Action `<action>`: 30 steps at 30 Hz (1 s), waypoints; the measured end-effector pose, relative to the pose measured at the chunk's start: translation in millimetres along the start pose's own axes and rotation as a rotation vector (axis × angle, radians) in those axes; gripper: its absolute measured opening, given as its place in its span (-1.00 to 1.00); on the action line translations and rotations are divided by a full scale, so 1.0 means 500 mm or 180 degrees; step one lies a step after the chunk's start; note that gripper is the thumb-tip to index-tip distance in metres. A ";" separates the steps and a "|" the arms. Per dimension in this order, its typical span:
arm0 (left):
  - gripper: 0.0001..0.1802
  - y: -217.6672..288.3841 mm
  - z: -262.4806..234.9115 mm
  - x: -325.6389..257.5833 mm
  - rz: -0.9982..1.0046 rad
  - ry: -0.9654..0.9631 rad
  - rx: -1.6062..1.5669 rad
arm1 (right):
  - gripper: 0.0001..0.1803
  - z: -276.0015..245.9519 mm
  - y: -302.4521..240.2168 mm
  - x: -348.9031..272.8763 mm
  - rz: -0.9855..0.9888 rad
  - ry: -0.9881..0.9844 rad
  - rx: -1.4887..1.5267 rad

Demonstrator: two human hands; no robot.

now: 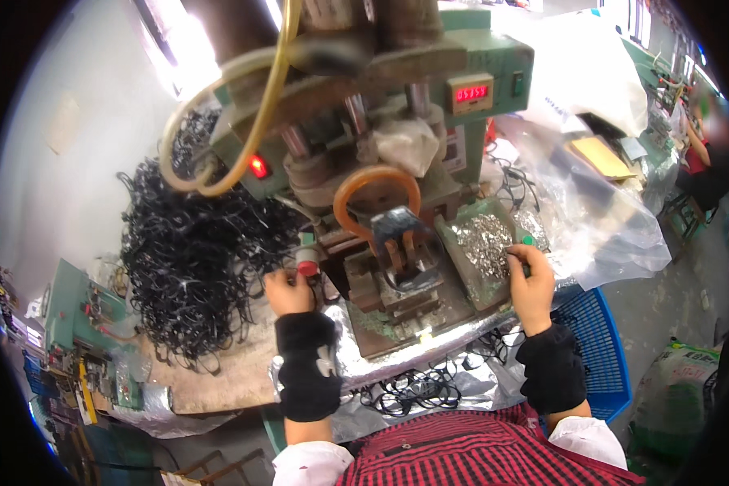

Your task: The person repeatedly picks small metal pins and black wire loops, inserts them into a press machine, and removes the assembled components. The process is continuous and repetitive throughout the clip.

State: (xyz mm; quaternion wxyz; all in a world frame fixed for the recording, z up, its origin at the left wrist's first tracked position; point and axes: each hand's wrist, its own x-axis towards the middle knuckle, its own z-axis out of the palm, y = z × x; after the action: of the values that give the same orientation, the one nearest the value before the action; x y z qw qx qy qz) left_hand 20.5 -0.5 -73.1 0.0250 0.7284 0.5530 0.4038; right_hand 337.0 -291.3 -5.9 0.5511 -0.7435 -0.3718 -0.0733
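Observation:
My left hand point(287, 292) is closed beside a grey switch box with a red button point(307, 266), at the edge of a big heap of black looped cords point(190, 267). What its fingers hold, if anything, I cannot make out. At the right edge of a metal tray point(457, 223) full of small silvery metal pieces point(486, 247), my right hand point(533, 287) has thumb and fingers pinched together. Anything between them is too small to name. A green button point(529, 240) lies just beyond those fingers. Between both hands stands the press point(397, 304), with a clear shield and an orange ring point(348, 194) in front.
A red-lit counter point(470, 93) faces me on the green machine housing. Yellowish hose point(271, 105) loops at the upper left. Black cords point(421, 393) lie on foil at the front edge. A blue basket point(595, 348) and plastic sheeting point(591, 219) are at right; another person sits far right.

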 end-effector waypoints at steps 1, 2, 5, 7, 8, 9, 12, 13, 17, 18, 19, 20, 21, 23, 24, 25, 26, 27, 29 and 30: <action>-0.64 0.001 -0.010 0.008 -0.0158 -0.0167 -0.0313 | -0.88 -0.020 0.021 -0.006 -0.0069 0.0113 -0.0184; -0.80 0.001 -0.028 0.012 -0.0643 -0.0618 -0.1308 | -0.87 -0.037 0.027 -0.020 0.0012 0.0136 -0.0139; -0.85 0.008 -0.130 0.058 -0.2020 -0.1997 -0.3204 | -0.84 -0.065 -0.016 -0.028 0.0286 0.0031 0.0367; -0.80 0.043 -0.185 0.085 -0.2259 -0.2194 -0.4080 | -0.83 -0.056 -0.077 -0.011 0.0207 -0.0213 0.0678; -0.75 0.047 -0.208 0.086 -0.2100 -0.1821 -0.3401 | -0.81 -0.040 -0.115 0.004 0.0022 -0.0412 0.0899; -0.70 0.066 -0.220 0.082 -0.1798 -0.1386 -0.2654 | -0.81 -0.025 -0.155 0.022 -0.0163 -0.0623 0.1159; -0.63 0.082 -0.237 0.080 -0.1866 -0.1452 -0.3469 | -0.74 0.038 -0.214 0.051 -0.0218 -0.0832 0.1470; -0.61 0.089 -0.232 0.072 -0.1909 -0.1363 -0.3506 | -0.70 0.060 -0.218 0.052 -0.0010 -0.0934 0.1702; -0.68 0.135 -0.249 0.006 -0.1644 -0.0455 -0.3904 | -0.55 0.101 -0.213 0.021 0.0598 -0.1162 0.2499; -0.78 0.169 -0.253 -0.004 -0.1226 -0.0310 -0.4274 | -0.52 0.101 -0.214 0.021 0.0683 -0.1176 0.2515; -0.85 0.214 -0.266 -0.009 -0.0858 -0.0324 -0.4479 | -0.49 0.100 -0.211 0.020 0.0758 -0.1168 0.2537; -0.83 0.262 -0.285 -0.011 -0.0323 -0.0332 -0.4684 | -0.47 0.099 -0.207 0.022 0.0751 -0.1149 0.2498; -0.81 0.305 -0.308 -0.010 0.0228 -0.0318 -0.4867 | -0.46 0.095 -0.214 0.026 0.0852 -0.1226 0.2603; -0.75 0.367 -0.356 -0.006 0.1218 -0.0428 -0.4640 | -0.45 0.092 -0.238 0.025 0.1056 -0.1431 0.2851; -0.70 0.380 -0.347 0.002 0.1399 -0.0100 -0.4072 | -0.47 0.094 -0.246 0.023 0.1181 -0.1433 0.3003; -0.63 0.400 -0.338 0.004 0.1035 0.0106 -0.3541 | -0.47 0.093 -0.255 0.021 0.1194 -0.1431 0.2983; -0.63 0.402 -0.336 0.004 0.0979 0.0131 -0.3576 | -0.47 0.090 -0.266 0.020 0.1210 -0.1428 0.2962; -0.62 0.404 -0.337 0.009 0.0941 0.0158 -0.3585 | -0.47 0.084 -0.277 0.021 0.1225 -0.1430 0.2973; -0.68 0.394 -0.366 -0.003 0.1268 -0.0166 -0.4021 | -0.45 0.062 -0.288 0.011 0.0624 -0.1423 0.2868; -0.74 0.401 -0.378 -0.021 0.1049 -0.0363 -0.3897 | -0.46 0.047 -0.277 0.014 0.0442 -0.1589 0.2652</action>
State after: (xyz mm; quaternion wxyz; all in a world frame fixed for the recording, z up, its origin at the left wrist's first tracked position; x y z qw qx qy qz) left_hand 61.0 -164.2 145.1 0.4038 0.6780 0.1005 0.6059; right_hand 246.9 -251.2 94.7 0.6993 -0.4777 -0.4397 0.2991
